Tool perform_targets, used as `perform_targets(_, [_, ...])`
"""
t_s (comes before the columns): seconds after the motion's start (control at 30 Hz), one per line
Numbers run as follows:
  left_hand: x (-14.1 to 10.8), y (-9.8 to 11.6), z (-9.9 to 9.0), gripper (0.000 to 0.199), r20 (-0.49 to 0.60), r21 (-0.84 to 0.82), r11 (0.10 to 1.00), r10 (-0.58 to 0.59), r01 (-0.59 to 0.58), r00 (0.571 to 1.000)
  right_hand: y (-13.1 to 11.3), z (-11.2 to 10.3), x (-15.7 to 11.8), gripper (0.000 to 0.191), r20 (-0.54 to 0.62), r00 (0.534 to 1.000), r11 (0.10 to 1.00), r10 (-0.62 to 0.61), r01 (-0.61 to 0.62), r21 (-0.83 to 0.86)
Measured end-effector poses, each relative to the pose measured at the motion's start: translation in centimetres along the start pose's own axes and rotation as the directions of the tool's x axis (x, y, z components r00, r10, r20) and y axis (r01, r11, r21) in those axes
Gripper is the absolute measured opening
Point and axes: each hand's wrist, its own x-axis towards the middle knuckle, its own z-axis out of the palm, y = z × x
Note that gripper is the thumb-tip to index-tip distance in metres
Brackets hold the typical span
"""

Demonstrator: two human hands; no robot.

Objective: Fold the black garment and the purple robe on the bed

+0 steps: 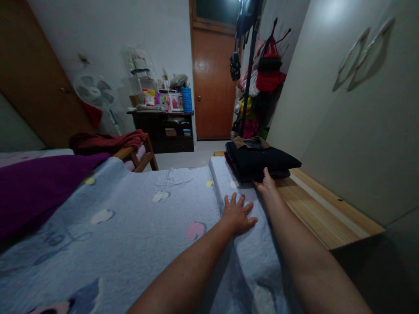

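Observation:
My left hand (238,215) lies flat with its fingers spread on the light blue printed bed cover (131,235), over a raised strip at the right side of the bed. Ahead of it, my right hand (267,186) grips the near edge of a stack of folded dark clothes (258,160). The thumb rests against the upper layer, while the other fingers are partly hidden underneath. A brown piece (250,142) shows at the far end of the stack. The stack sits at the bed's far right corner, partly over a wooden board.
The wooden board (327,213) runs between the bed and a pale wardrobe (353,122). A purple cloth (49,192) covers the left side. Beyond the bed stand a wooden chair (146,159) with a reddish cloth, a fan (94,91), a dark cabinet (147,131) and a black pole (250,69).

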Motion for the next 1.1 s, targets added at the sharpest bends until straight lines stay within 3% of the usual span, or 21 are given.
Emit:
perform_targets(0.2, [0.2, 0.2, 0.1, 0.063, -0.092, -0.003, 1.0, 0.018, -0.018, 0.996, 0.0, -0.9, -3.5, 0.015, -0.073, 0.992, 0.974, 0.102, -0.115, -0.197])
perform_targets(0.4, [-1.9, -0.1, -0.1, 0.037, -0.326, -0.069, 0.997, -0.053, 0.032, 0.944, 0.8, -0.3, -8.9, 0.027, 0.02, 0.999, 0.942, 0.048, -0.038, -0.335])
perform_targets(0.53, [-7.0, -2.1, 0.2, 0.039, -0.351, -0.086, 0.984, -0.177, 0.156, 0.919, 1.8, 0.4, -12.1, 0.035, 0.116, 0.993, 0.866, 0.013, 0.047, -0.498])
perform_targets(0.73, [-18.4, -6.6, -1.0, 0.045, -0.211, 0.054, 0.934, -0.335, 0.353, 0.918, 3.5, 0.4, -16.7, 0.03, 0.331, 0.944, 0.645, 0.011, 0.246, -0.723])
perform_targets(0.8, [-22.2, -7.6, -1.8, 0.046, -0.176, 0.117, 0.905, -0.386, 0.409, 0.906, 3.9, -0.1, -18.0, 0.031, 0.44, 0.898, 0.448, -0.001, 0.393, -0.803])
perform_targets(0.9, [-26.8, -8.5, -2.4, 0.05, -0.11, 0.187, 0.843, -0.492, 0.504, 0.864, 4.3, -1.1, -19.3, 0.034, 0.584, 0.809, -0.079, 0.075, 0.588, -0.805])
perform_targets(0.93, [-27.9, -8.7, -2.4, 0.051, -0.09, 0.198, 0.825, -0.522, 0.529, 0.848, 4.3, -1.3, -19.6, 0.035, 0.599, 0.793, -0.212, 0.111, 0.607, -0.766])
perform_targets(1.0, [-29.5, -8.9, -2.0, 0.053, -0.074, 0.202, 0.804, -0.557, 0.559, 0.827, 4.5, -1.4, -20.1, 0.036, 0.587, 0.797, -0.34, 0.143, 0.597, -0.726])
perform_targets(1.1, [-30.4, -9.2, -0.9, 0.053, -0.116, 0.194, 0.801, -0.555, 0.567, 0.824, 5.3, -0.4, -21.7, 0.042, 0.598, 0.796, -0.433, 0.095, 0.574, -0.696])
